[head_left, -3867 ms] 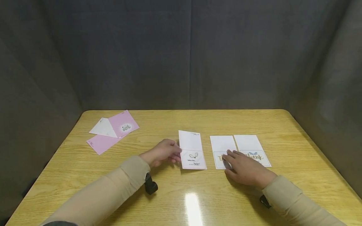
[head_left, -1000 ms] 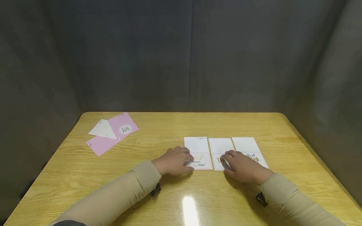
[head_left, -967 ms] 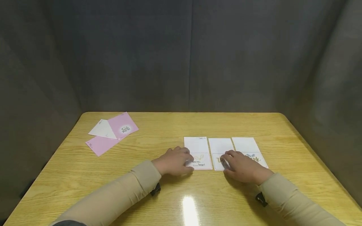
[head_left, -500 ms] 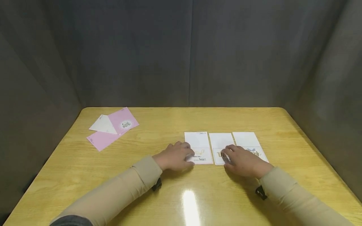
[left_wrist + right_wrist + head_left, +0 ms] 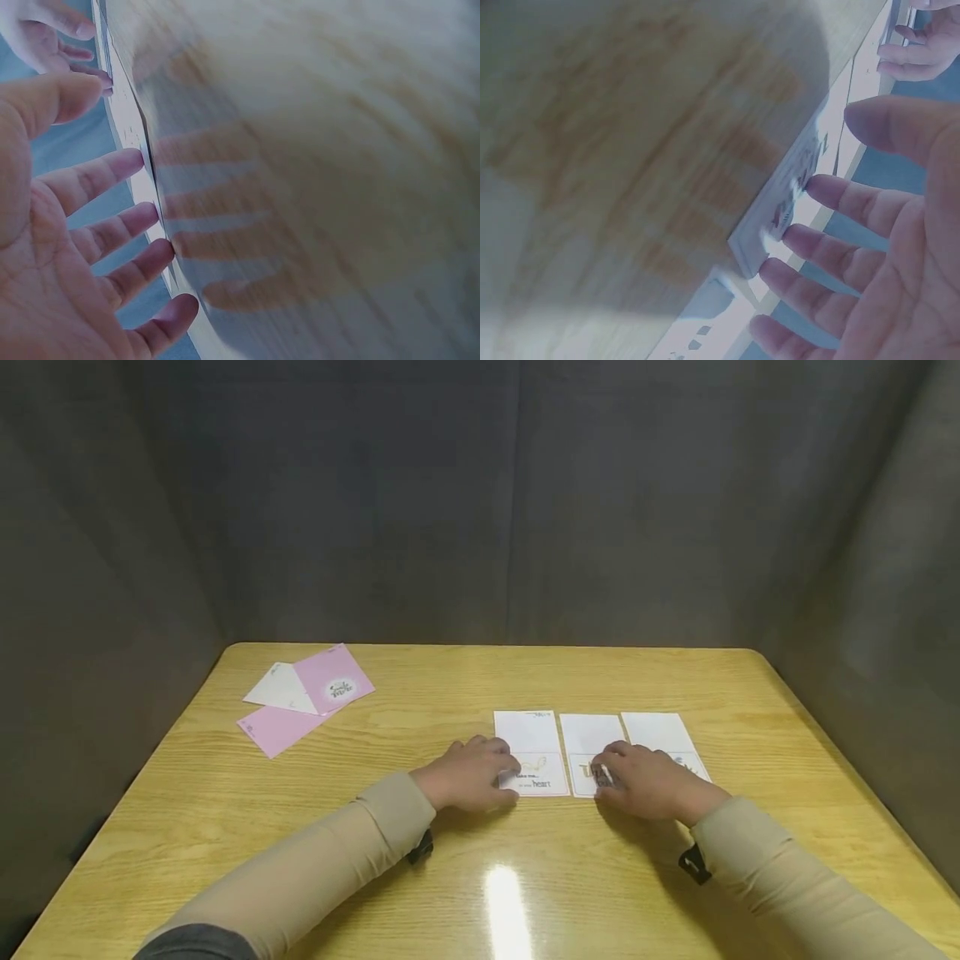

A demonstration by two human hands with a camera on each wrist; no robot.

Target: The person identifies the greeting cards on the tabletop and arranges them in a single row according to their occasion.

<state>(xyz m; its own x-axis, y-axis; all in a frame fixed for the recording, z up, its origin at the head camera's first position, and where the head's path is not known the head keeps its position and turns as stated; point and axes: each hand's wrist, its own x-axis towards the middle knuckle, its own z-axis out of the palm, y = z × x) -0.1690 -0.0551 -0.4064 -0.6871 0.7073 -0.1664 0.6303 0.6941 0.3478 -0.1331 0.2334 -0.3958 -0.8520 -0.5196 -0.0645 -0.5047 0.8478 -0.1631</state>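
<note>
Three white folded-style cards lie side by side, unfolded, their printed halves toward the person. My left hand (image 5: 471,774) rests its fingertips on the left card (image 5: 542,777), printed with small wings and the word "heart". Straight, spread fingers of this hand (image 5: 82,214) show in the left wrist view, tips at the card. Over the middle card (image 5: 590,732), with gold lettering, my right hand (image 5: 649,781) sets its fingertips and covers part of the print. It also overlaps the right card (image 5: 660,732). Extended fingers of the right hand (image 5: 889,251) appear in the right wrist view.
At the table's back left lie two pink cards, the upper one (image 5: 334,678) joined by a white triangular piece (image 5: 282,687), the lower pink card (image 5: 277,729) partly under them. The wooden table (image 5: 420,693) ends at a dark curtain (image 5: 375,510).
About four seconds ago the left hand pinched the left card, tilted off the table. That card now lies flat beside the middle one, fingertips on it. In the last second both hands stay put.
</note>
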